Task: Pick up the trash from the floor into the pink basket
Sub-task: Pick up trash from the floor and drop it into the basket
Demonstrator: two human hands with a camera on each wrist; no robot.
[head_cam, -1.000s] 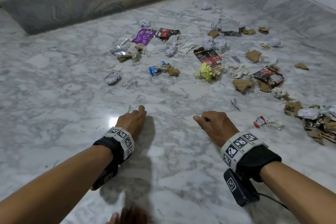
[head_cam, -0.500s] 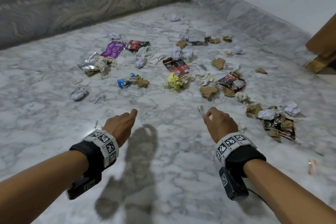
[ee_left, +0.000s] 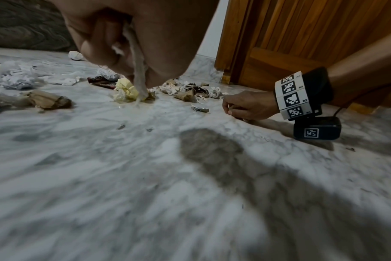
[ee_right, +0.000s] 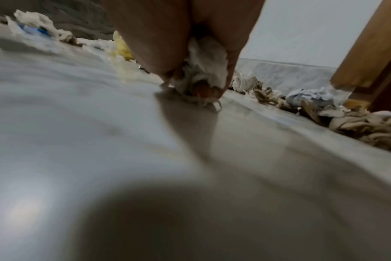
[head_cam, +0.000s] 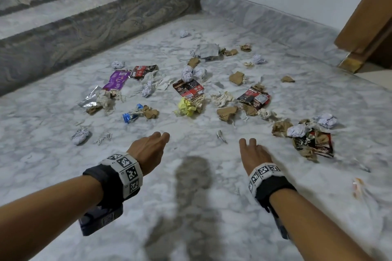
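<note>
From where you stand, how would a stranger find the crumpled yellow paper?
Look at the marble floor below the grey stone step. Mid-litter lies a flat red-and-black wrapper; touching its near edge is the crumpled yellow paper, the only yellow piece.

The head camera looks down and forward from above both hands, the left hand (head_cam: 148, 150) and right hand (head_cam: 254, 154) low in frame. Each wrist camera sits just above the marble floor (ee_left: 123, 176), facing forward past its own fingers. All three share the yellow crumpled paper (head_cam: 186, 107) ahead of the hands.
</note>
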